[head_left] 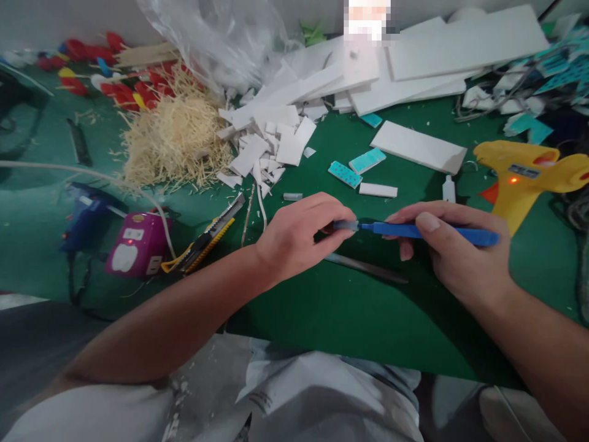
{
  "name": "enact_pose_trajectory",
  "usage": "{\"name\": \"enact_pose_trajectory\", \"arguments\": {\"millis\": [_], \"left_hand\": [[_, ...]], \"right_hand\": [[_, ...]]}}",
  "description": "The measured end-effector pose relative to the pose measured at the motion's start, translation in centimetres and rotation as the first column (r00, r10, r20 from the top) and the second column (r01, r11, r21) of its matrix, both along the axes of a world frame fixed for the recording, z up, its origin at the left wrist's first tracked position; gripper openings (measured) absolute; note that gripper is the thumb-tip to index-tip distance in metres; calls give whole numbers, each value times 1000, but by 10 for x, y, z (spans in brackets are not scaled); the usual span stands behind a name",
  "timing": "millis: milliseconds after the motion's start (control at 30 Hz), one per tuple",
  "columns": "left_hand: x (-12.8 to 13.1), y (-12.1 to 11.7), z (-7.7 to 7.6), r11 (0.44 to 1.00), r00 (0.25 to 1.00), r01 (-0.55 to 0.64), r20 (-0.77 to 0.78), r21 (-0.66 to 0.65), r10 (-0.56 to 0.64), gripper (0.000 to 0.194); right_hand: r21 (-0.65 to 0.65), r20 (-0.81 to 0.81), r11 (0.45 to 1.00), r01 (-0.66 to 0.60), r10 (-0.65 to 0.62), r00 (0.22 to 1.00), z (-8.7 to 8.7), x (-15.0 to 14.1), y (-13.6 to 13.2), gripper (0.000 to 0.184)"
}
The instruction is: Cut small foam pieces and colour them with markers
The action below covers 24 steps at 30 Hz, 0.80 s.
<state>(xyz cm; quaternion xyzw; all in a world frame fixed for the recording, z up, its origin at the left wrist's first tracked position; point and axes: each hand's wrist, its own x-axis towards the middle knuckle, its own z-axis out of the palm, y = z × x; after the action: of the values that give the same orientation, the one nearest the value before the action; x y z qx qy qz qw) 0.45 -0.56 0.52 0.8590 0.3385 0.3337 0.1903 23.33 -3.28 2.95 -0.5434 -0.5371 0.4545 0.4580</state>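
My right hand (pixel 464 245) is closed around a slim blue pen-shaped tool (pixel 405 230), held nearly level with its narrow tip to the left. Facing that tip, my left hand (pixel 304 233) pinches a small translucent greyish piece (pixel 346 225), like a cap, between thumb and fingers. Tip and piece are very close; I cannot tell if they touch. Below both hands a thin dark metal strip (pixel 368 268) lies on the green tabletop (pixel 313 319). Just beyond them are a small white strip (pixel 378 189) and two turquoise patterned pieces (pixel 345 174).
On the right stands a yellow glue gun (pixel 529 172) with a lit light. To the left lie a yellow-black utility knife (pixel 207 236), a purple power socket (pixel 138 244) and a blue glue gun (pixel 85 215). White foam scraps (pixel 262 144) and a straw pile (pixel 177 132) lie behind.
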Motion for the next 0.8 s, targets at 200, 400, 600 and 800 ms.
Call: {"name": "enact_pose_trajectory", "arguments": {"millis": [200, 400, 600, 800], "left_hand": [[1, 1, -1, 999, 999, 21, 45, -24, -20, 10], [3, -1, 3, 979, 988, 62, 150, -192, -33, 9], [7, -3, 7, 724, 942, 166, 324, -670, 84, 14], [13, -9, 14, 547, 850, 289, 474, -785, 232, 20]], "right_hand": [[49, 48, 997, -61, 59, 997, 2, 1, 0, 34], [75, 53, 985, -155, 151, 987, -3, 9, -3, 14], [112, 19, 969, -222, 221, 975, -1, 9, -3, 10], [98, -96, 949, -299, 309, 946, 2, 7, -1, 15]]}}
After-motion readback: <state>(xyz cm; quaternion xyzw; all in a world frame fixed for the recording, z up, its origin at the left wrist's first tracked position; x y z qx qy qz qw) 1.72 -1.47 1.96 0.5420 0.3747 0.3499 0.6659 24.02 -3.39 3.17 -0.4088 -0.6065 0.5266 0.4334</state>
